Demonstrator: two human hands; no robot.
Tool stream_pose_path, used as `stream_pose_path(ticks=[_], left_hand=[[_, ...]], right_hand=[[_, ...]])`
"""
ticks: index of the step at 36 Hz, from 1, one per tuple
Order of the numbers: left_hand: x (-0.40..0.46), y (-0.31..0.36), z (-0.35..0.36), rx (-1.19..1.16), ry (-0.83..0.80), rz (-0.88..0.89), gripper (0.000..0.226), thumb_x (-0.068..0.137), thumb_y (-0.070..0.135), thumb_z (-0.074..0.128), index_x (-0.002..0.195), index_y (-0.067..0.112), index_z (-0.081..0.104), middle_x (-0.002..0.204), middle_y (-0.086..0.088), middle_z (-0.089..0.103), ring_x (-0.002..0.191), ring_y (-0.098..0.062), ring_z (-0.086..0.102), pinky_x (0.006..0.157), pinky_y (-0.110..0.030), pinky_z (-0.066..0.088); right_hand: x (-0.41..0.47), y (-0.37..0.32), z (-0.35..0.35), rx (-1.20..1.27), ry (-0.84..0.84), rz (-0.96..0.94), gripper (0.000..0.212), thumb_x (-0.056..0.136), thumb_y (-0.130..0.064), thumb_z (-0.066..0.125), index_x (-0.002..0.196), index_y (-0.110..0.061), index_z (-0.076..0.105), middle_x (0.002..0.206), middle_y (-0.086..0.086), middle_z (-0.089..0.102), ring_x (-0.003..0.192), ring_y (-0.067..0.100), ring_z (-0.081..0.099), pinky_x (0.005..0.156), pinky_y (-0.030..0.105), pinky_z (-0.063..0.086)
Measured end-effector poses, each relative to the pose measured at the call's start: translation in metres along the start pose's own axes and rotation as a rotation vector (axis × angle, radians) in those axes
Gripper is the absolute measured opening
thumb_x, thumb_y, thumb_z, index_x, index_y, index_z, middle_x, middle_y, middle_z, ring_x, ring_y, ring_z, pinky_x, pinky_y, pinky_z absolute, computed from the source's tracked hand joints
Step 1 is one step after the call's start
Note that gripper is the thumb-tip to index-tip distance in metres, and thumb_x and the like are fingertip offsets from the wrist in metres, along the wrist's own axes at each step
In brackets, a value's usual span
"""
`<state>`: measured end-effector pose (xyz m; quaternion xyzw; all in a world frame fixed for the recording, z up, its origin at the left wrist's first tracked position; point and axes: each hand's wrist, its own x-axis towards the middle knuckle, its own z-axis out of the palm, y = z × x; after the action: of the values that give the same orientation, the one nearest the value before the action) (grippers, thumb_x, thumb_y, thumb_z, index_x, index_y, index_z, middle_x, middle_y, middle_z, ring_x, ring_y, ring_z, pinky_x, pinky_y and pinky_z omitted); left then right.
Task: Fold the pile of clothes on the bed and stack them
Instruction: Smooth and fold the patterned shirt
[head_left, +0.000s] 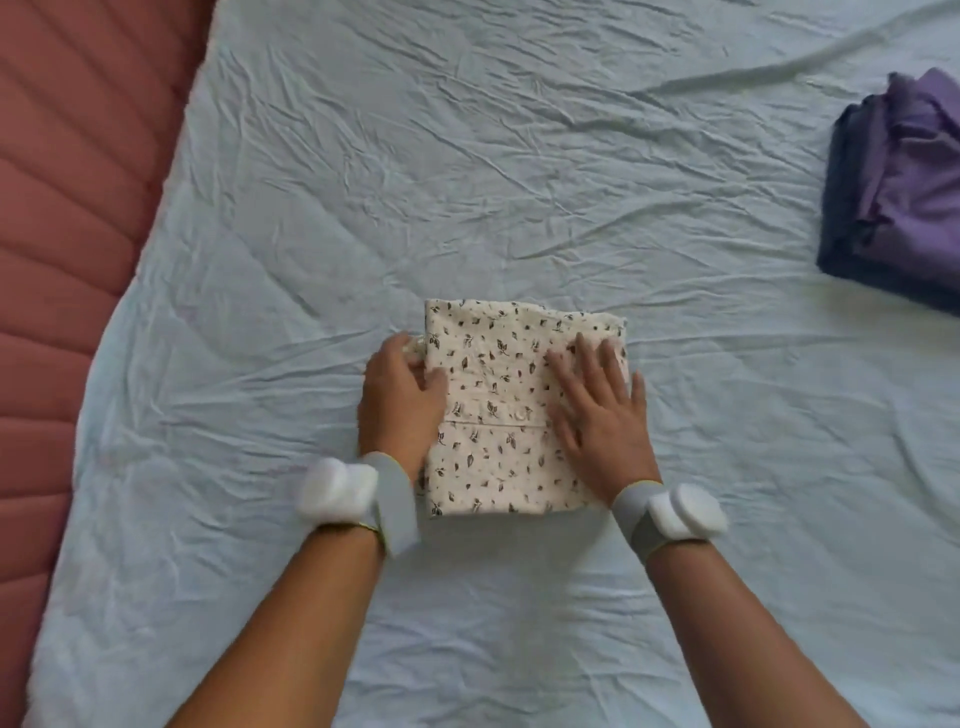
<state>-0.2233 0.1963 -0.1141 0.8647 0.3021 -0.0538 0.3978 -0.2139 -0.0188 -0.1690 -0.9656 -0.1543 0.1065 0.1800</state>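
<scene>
I see a folded cloth (498, 410) lying on the bed (363, 208), right in the middle, near me. My left hand (402, 397) holds its left edge. My right hand (597, 410) lies flat on its right part. A stack of folded clothes (904, 197) sits far off to the right, farther back. A blanket (67, 234) lies along the bed's left side.
</scene>
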Motion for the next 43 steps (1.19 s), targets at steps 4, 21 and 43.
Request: stream_pose_path(ticks=[4, 21, 43], left_hand=[[-0.028, 0.019, 0.051, 0.297, 0.060, 0.480, 0.056, 0.091, 0.037, 0.042, 0.141, 0.010, 0.046, 0.147, -0.013, 0.043, 0.137, -0.030, 0.039, 0.115, -0.050, 0.024], [0.008, -0.060, 0.089, 0.684, -0.033, 0.469, 0.066, 0.100, 0.049, 0.024, 0.156, 0.016, 0.012, 0.164, 0.000, 0.007, 0.150, -0.018, 0.002, 0.120, -0.054, 0.007], [-0.016, 0.107, -0.027, -1.652, -0.500, -0.205, 0.081, 0.089, 0.071, 0.026, 0.137, 0.012, 0.055, 0.135, -0.017, 0.057, 0.122, -0.034, 0.057, 0.101, -0.048, 0.047]], right_hand=[[0.004, -0.008, 0.015, -0.084, -0.089, -0.007, 0.060, 0.093, -0.049, 0.021, 0.150, -0.040, 0.004, 0.161, -0.007, -0.003, 0.148, 0.015, -0.008, 0.118, 0.050, 0.001], [0.017, 0.016, 0.028, 0.025, -0.001, 0.246, 0.073, 0.085, -0.075, 0.022, 0.149, -0.048, -0.001, 0.160, -0.008, -0.017, 0.147, 0.013, -0.011, 0.118, 0.046, 0.000], [0.033, -0.068, -0.183, -0.012, 0.043, -0.464, 0.056, 0.078, -0.013, 0.067, 0.128, -0.036, 0.059, 0.099, 0.000, 0.054, 0.092, 0.024, 0.053, 0.076, 0.038, 0.048]])
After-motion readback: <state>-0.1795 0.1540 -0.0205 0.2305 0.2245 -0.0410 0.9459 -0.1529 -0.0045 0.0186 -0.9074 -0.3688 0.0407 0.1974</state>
